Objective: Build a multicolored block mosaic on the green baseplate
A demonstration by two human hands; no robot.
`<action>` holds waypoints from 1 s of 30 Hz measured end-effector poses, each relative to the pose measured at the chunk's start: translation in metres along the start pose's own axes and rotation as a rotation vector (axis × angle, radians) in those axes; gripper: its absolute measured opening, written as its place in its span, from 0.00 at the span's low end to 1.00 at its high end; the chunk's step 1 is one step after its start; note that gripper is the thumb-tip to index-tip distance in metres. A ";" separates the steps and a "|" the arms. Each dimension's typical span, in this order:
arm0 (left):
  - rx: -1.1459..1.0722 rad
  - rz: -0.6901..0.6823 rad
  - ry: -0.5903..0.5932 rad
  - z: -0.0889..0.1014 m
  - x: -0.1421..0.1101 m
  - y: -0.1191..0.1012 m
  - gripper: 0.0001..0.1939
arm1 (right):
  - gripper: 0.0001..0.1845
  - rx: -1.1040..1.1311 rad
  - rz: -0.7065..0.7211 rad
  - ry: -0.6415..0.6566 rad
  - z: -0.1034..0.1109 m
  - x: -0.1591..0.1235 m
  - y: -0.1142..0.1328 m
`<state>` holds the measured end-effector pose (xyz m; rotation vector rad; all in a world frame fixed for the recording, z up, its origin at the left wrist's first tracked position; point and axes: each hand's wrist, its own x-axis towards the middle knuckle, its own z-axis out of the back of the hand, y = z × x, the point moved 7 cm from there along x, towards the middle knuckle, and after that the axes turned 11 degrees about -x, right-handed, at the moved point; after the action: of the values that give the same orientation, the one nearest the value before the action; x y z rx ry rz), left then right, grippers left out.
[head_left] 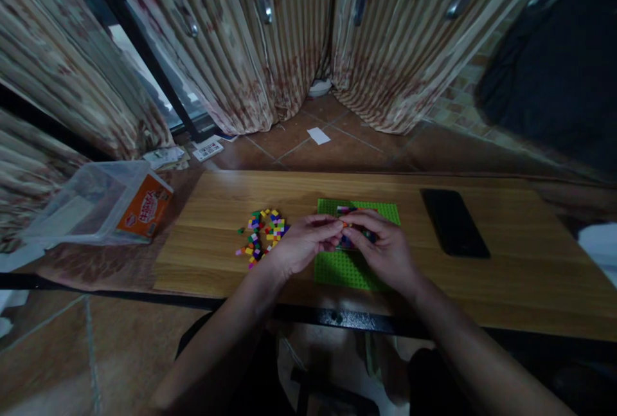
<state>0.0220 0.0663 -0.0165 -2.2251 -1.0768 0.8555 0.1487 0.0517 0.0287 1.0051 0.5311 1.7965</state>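
Note:
My left hand [308, 242] and my right hand [385, 245] meet over a green studded baseplate [351, 272] on the wooden table. Between their fingertips is a small orange toy brick [344, 225], pinched from both sides. Built bricks in several colours [343, 210] show on the baseplate behind and beneath my fingers, partly hidden by them. Left of my left hand lies a loose pile of small bricks [253, 236] in yellow, pink, purple, green, white and orange.
A black smartphone [454, 223] lies on the table [525, 268] to the right. Off the table's left end stands a clear plastic box [106, 200] with an orange label. Curtains [289, 49] hang beyond the tiled floor, where a white paper [319, 135] lies.

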 end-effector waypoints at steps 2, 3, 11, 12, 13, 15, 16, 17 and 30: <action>0.018 -0.016 -0.015 0.001 0.000 0.000 0.16 | 0.07 -0.001 -0.010 0.019 -0.002 0.001 0.000; 0.027 -0.025 -0.022 0.002 0.000 0.000 0.16 | 0.06 -0.005 -0.017 0.022 -0.002 0.002 0.000; 0.188 -0.068 -0.071 0.005 -0.003 -0.010 0.12 | 0.08 -0.206 -0.066 -0.089 0.027 0.001 -0.012; 0.211 -0.085 -0.093 0.008 -0.003 -0.013 0.11 | 0.08 -0.233 -0.083 -0.117 0.034 0.001 -0.017; 0.236 -0.100 -0.115 0.010 -0.003 -0.015 0.10 | 0.09 -0.251 -0.104 -0.139 0.041 0.000 -0.022; 0.291 -0.114 -0.148 0.014 -0.001 -0.018 0.08 | 0.10 -0.269 -0.139 -0.153 0.049 -0.001 -0.031; 0.315 -0.115 -0.160 0.015 -0.001 -0.017 0.08 | 0.10 -0.272 -0.148 -0.142 0.049 -0.002 -0.034; 0.336 -0.113 -0.167 0.016 0.000 -0.017 0.07 | 0.10 -0.274 -0.148 -0.125 0.048 -0.003 -0.036; 0.587 -0.256 -0.020 0.004 0.003 -0.008 0.10 | 0.06 -0.350 -0.138 -0.068 0.018 0.004 -0.038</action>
<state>0.0165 0.0743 -0.0147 -1.5622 -0.9401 0.9350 0.1832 0.0704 0.0125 0.7655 0.2260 1.6537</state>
